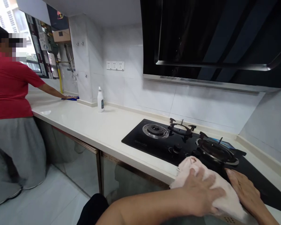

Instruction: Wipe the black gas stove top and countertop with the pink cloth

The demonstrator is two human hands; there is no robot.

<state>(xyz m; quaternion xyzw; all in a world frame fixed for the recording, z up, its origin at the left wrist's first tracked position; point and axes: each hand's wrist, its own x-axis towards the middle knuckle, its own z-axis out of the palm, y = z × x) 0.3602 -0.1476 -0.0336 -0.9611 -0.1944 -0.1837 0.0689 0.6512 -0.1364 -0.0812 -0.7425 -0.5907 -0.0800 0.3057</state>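
Observation:
At the front edge of the black gas cooktop [137, 137] lies a pale pink, folded cloth [227, 193], partly hanging over the counter's edge. My left hand [200, 190] is on top of this cloth, its fingers spread and bent into the fabric. Just right of it, my right hand [244, 187] rests palm down on the cooktop against the cloth's edge, fingers extended; its fingertips point toward the right burner [216, 150]. A control knob [176, 149] sits beyond the cloth.
A person in a red top [9, 81] stands at the far left, one hand on a blue cloth [71, 98]. A white bottle [100, 101] stands upright on the pale counter [91, 120]. A black range hood [201, 40] overhangs the cooktop. One pan support [181, 128] stands behind the left burner.

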